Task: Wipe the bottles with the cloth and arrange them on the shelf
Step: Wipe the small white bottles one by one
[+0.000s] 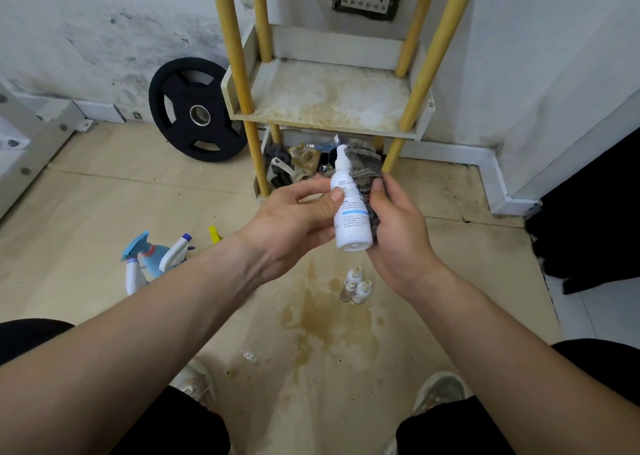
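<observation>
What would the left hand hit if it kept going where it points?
The left hand pinches the bottle; pushing on would probably press that into the cloth in the right hand.

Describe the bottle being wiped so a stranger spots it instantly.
Find the yellow-legged shelf; just in front of it the left hand and right hand meet. Between them is a slim white spray bottle with a pale blue label band, the only bottle off the floor, backed by the grey cloth.

Bare forearms [173, 309] reaching forward, left grip [294, 219] pinching, right grip [398, 233] curled closed, palms facing inward.
</observation>
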